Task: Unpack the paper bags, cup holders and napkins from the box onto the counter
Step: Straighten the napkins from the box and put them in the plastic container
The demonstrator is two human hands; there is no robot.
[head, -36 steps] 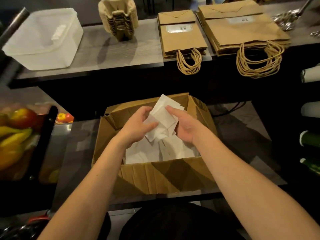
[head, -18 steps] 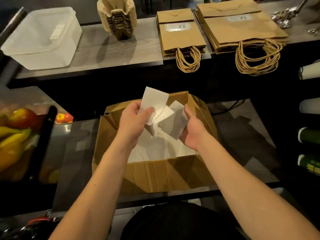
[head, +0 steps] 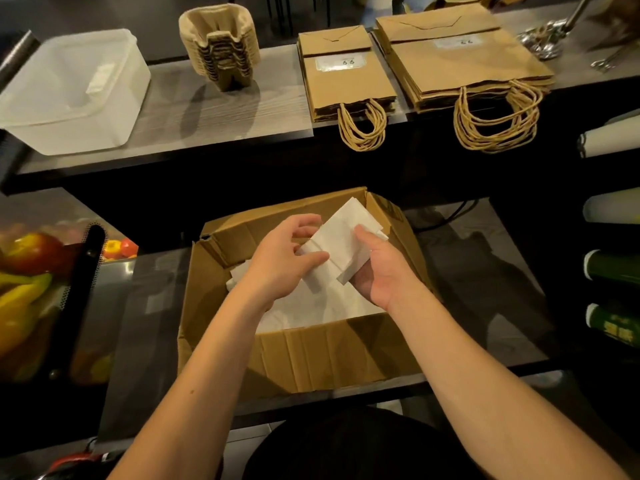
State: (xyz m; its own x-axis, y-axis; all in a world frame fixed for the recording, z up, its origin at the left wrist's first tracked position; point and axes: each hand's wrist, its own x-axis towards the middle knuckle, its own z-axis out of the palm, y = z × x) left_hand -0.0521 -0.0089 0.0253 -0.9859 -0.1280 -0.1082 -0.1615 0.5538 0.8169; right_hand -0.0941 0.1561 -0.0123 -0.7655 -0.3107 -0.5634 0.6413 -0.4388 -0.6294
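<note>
- Two piles of paper bags lie flat on the counter (head: 225,109): a smaller pile (head: 346,81) and, just to its right, a larger one (head: 457,60), their handles hanging over the front edge. That part looks done.
- The stack of cup holders (head: 220,46) stands on the counter too, left of the bags and right of a plastic tub (head: 72,88).
- The napkins are what is left, by my reading. A small bunch of napkins (head: 343,247) is held above the open box (head: 311,351).
- The right hand (head: 379,268) cradles the bunch from below, thumb pressed on top.
- The left hand (head: 282,258) pinches its near edge, thumb against curled fingers.
- More white paper (head: 311,310) lies loose in the box bottom, so several more trips to the counter seem likely.
</note>
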